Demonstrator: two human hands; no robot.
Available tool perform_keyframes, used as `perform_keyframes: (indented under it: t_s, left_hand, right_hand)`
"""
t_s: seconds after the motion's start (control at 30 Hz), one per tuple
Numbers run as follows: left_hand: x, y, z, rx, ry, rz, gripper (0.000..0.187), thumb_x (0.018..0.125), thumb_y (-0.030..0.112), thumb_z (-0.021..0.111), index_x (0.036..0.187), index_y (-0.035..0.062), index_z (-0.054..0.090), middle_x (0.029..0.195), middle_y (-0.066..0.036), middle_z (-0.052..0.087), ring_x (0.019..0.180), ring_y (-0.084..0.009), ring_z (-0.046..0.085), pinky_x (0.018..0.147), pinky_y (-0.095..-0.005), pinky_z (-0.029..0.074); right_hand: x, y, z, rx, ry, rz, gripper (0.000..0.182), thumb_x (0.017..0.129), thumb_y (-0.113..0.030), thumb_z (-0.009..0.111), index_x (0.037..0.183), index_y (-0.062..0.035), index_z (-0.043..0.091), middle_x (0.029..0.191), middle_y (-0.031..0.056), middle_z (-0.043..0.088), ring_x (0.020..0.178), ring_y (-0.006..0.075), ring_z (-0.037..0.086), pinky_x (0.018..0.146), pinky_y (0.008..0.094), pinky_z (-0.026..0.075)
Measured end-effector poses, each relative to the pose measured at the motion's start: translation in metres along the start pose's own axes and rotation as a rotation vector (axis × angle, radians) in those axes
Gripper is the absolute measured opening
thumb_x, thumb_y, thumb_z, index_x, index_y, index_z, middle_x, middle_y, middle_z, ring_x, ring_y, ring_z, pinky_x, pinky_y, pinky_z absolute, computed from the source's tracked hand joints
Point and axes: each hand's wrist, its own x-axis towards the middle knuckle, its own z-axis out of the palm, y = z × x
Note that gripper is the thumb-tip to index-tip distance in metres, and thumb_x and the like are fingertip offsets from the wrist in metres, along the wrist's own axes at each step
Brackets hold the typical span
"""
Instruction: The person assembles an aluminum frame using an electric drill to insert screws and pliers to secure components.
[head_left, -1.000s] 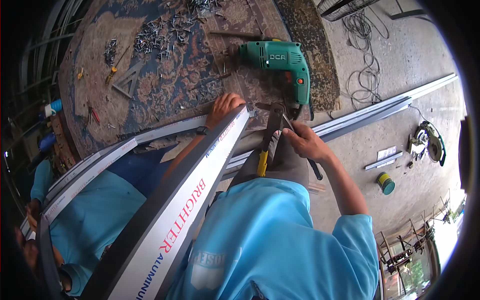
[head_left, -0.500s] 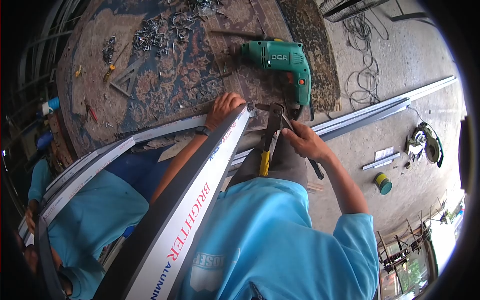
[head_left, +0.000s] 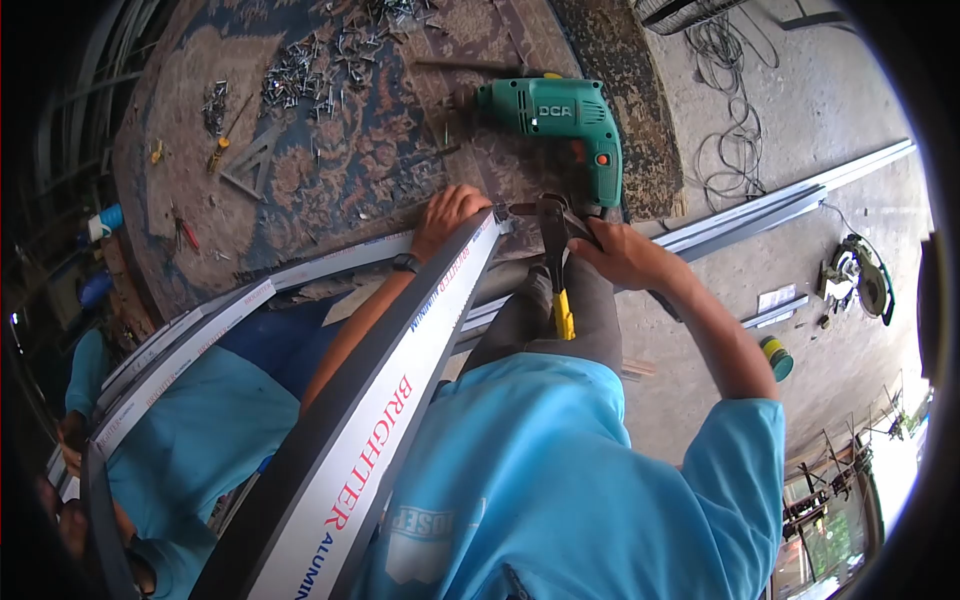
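Note:
Fingers of my left hand (head_left: 447,220) wrap over the far end of a long dark aluminium profile (head_left: 375,420) with white printed film. My right hand (head_left: 622,254) grips one handle of a large rivet tool (head_left: 555,235); its other handle, with a yellow grip, points down over my lap. The tool's nose meets a small metal piece at the profile's end, and the exact contact is too small to make out. Just beyond the tool, a green drill (head_left: 560,120) lies on the carpeted table (head_left: 370,175).
Loose rivets (head_left: 300,75), a metal square (head_left: 252,165) and a screwdriver (head_left: 218,153) lie on the table. Long profiles (head_left: 740,220), cables and a circular saw (head_left: 857,280) are on the floor at right. Co-workers in blue shirts (head_left: 185,400) are at left beside more profiles.
My right hand has moved to the right with its handle, and the yellow-gripped handle has swung right too. My left hand stays on the profile.

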Motion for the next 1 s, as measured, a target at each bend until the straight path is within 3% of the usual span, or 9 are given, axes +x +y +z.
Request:
perform_keyframes:
  t_s: [0.1, 0.13, 0.33, 0.37, 0.53, 0.63, 0.73, 0.87, 1.0]
  left_hand:
    - [0.001, 0.001, 0.000, -0.003, 0.016, 0.013, 0.055, 0.074, 0.025, 0.087, 0.114, 0.0060, 0.055, 0.107, -0.015, 0.057, 0.099, -0.0339, 0.062, 0.088, -0.0482, 0.050]
    - [0.002, 0.002, -0.001, -0.005, 0.024, 0.019, 0.055, 0.073, 0.025, 0.088, 0.114, 0.0061, 0.055, 0.106, -0.014, 0.058, 0.098, -0.0335, 0.063, 0.088, -0.0481, 0.050]
    - [0.006, 0.006, -0.004, 0.030, -0.020, -0.049, 0.048, 0.075, 0.030, 0.087, 0.108, 0.0065, 0.060, 0.104, -0.013, 0.061, 0.099, -0.0323, 0.064, 0.088, -0.0475, 0.051]
    - [0.006, 0.004, -0.004, 0.020, -0.028, -0.048, 0.042, 0.079, 0.029, 0.081, 0.109, 0.0077, 0.061, 0.106, -0.011, 0.061, 0.103, -0.0308, 0.063, 0.091, -0.0467, 0.049]
    - [0.007, 0.010, -0.011, -0.020, -0.056, -0.093, 0.031, 0.088, 0.029, 0.069, 0.112, 0.0109, 0.063, 0.109, -0.006, 0.061, 0.109, -0.0271, 0.060, 0.095, -0.0444, 0.046]
    - [0.008, -0.002, -0.003, -0.036, -0.025, -0.074, 0.037, 0.086, 0.035, 0.072, 0.113, 0.0107, 0.063, 0.110, -0.006, 0.060, 0.108, -0.0270, 0.060, 0.093, -0.0450, 0.046]
    - [0.002, 0.002, -0.005, -0.033, -0.014, -0.039, 0.046, 0.080, 0.035, 0.082, 0.111, 0.0077, 0.062, 0.108, -0.010, 0.060, 0.104, -0.0304, 0.062, 0.090, -0.0468, 0.049]
    - [0.007, 0.002, -0.005, -0.020, -0.022, -0.035, 0.050, 0.076, 0.033, 0.087, 0.109, 0.0065, 0.061, 0.107, -0.012, 0.060, 0.101, -0.0321, 0.062, 0.089, -0.0477, 0.049]
    - [0.004, -0.001, -0.002, -0.043, -0.042, -0.084, 0.044, 0.085, 0.039, 0.075, 0.114, 0.0098, 0.061, 0.110, -0.007, 0.060, 0.108, -0.0283, 0.060, 0.091, -0.0461, 0.046]
  right_hand:
    - [0.022, -0.012, -0.016, -0.080, -0.138, -0.049, 0.051, 0.105, -0.044, 0.054, 0.113, 0.0067, 0.058, 0.107, 0.0327, 0.067, 0.108, 0.0478, 0.066, 0.093, 0.0515, 0.052]
    - [0.028, -0.023, -0.017, -0.116, -0.208, 0.083, 0.053, 0.105, -0.047, 0.054, 0.115, 0.0038, 0.062, 0.102, 0.0256, 0.070, 0.097, 0.0396, 0.070, 0.081, 0.0457, 0.056]
    - [0.025, -0.009, 0.025, 0.808, -0.264, 0.402, 0.056, 0.105, -0.060, 0.053, 0.119, -0.0077, 0.067, 0.094, 0.0053, 0.069, 0.076, 0.0113, 0.061, 0.060, 0.0268, 0.052]
    - [0.025, -0.006, 0.045, 1.103, -0.171, 0.379, 0.057, 0.103, -0.060, 0.055, 0.110, -0.0051, 0.067, 0.079, 0.0033, 0.064, 0.069, 0.0163, 0.066, 0.060, 0.0324, 0.055]
    - [-0.025, -0.031, 0.078, 1.942, -0.340, 0.210, 0.065, 0.102, -0.064, 0.053, 0.121, -0.0029, 0.063, 0.118, 0.0203, 0.070, 0.106, 0.0302, 0.071, 0.094, 0.0386, 0.057]
    - [-0.065, -0.037, 0.099, 2.039, -0.302, 0.115, 0.061, 0.103, -0.062, 0.052, 0.117, -0.0032, 0.061, 0.129, 0.0252, 0.066, 0.113, 0.0338, 0.068, 0.099, 0.0394, 0.055]
    - [-0.068, -0.026, 0.106, 1.643, -0.226, 0.275, 0.055, 0.103, -0.054, 0.058, 0.124, -0.0027, 0.058, 0.116, 0.0208, 0.068, 0.108, 0.0298, 0.069, 0.095, 0.0420, 0.055]
    - [-0.047, -0.034, 0.113, 1.240, -0.191, 0.411, 0.042, 0.096, -0.043, 0.077, 0.102, -0.0042, 0.061, 0.079, 0.0063, 0.064, 0.070, 0.0156, 0.065, 0.067, 0.0337, 0.055]
    - [-0.051, -0.027, 0.119, 1.027, 0.126, 0.208, 0.041, 0.097, -0.038, 0.075, 0.111, -0.0016, 0.061, 0.080, 0.0085, 0.067, 0.072, 0.0238, 0.068, 0.068, 0.0392, 0.056]
